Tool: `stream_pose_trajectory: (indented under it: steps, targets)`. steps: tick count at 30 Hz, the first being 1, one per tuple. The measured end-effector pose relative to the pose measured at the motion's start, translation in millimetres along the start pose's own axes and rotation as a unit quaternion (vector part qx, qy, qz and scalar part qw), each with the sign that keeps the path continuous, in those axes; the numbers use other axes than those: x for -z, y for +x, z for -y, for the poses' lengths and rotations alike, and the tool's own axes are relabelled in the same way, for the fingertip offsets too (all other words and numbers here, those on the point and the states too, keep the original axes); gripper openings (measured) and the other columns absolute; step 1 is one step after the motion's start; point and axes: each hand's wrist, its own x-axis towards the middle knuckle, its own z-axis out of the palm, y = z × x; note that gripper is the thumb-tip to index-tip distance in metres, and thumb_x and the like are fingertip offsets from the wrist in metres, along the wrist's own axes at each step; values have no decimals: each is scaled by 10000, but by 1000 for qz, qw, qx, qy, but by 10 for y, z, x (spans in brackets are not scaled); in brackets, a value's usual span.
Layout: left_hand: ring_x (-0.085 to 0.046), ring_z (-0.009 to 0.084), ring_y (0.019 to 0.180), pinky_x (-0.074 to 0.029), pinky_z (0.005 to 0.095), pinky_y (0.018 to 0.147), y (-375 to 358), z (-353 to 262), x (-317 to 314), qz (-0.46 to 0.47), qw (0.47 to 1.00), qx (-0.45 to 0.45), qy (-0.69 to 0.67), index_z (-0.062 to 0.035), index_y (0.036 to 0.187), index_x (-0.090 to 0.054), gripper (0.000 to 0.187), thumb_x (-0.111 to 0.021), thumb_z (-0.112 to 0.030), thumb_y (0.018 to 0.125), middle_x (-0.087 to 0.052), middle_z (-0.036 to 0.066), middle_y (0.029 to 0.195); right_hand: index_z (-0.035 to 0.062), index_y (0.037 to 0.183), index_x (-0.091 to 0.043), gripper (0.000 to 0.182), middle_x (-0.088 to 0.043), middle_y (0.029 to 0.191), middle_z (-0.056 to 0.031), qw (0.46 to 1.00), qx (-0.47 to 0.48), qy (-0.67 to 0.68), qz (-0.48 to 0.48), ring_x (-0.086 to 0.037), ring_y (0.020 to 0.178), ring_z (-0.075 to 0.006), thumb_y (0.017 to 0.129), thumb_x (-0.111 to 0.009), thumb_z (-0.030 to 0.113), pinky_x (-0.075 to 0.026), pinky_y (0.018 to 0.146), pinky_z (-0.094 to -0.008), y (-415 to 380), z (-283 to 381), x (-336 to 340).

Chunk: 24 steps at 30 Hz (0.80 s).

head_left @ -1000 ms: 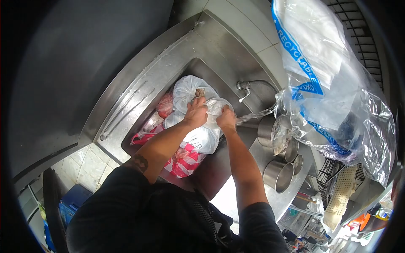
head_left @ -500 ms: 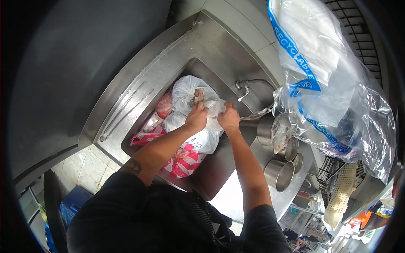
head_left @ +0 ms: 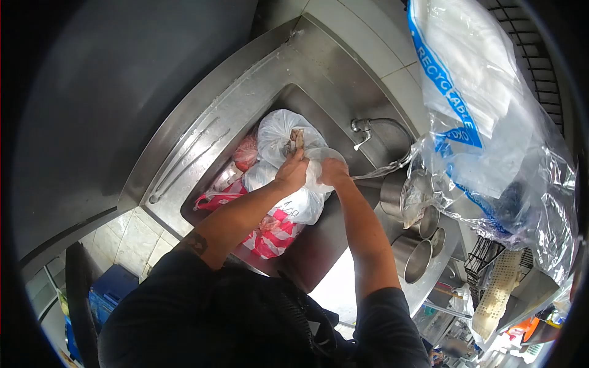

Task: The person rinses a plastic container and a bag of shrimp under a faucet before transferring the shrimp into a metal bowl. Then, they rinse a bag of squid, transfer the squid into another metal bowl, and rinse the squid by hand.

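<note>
My left hand [head_left: 292, 172] is closed on a whitish plastic bag [head_left: 315, 164] above the pile in the sink. A small brown piece [head_left: 297, 136], of a kind I cannot make out, shows just beyond its fingertips. Close on the right, my right hand [head_left: 333, 171] grips the same bag, its fingers partly hidden by the plastic. Behind them lies a full, knotted clear bag [head_left: 279, 126]. Under my forearms are a white bag with dark handwriting [head_left: 300, 207] and a red-and-white striped bag [head_left: 274, 240]. A bag of reddish contents [head_left: 245, 153] rests against the sink's left side.
The steel sink [head_left: 334, 122] has a faucet [head_left: 362, 127] at its far right. Several metal pots [head_left: 411, 257] stand on the right-hand counter. A large clear plastic packet with blue print [head_left: 454, 110] hangs at the upper right. A dark panel [head_left: 123, 92] rises on the left.
My right hand has turned inward, and its fingers are now more hidden by the plastic. The bag between my hands has changed shape. The whole view has shifted slightly.
</note>
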Motion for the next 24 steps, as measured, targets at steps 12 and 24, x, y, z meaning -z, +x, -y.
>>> stream_pose_trajectory:
  steps: [12,24]
  targets:
    - [-522,416,1187,-476,460,1016,-19,-2,-30,-2,1000,18,-2,45,1085,-644,286,-559,-8,817,-453,221,1336,54,1096,-721,399,-690,1085,-259,906,-132,311,-257,-654,1082,-402,705,-688,127,-519,943,-423,-217,-192,-231]
    - [-488,460,1234,-480,473,1020,-6,74,-89,1,1000,18,-23,47,1129,-642,335,-570,-11,808,-418,239,1393,-71,1165,-665,613,-689,1172,-220,906,-166,311,-232,-679,1079,-351,624,-818,172,-529,938,-387,-30,-304,-377]
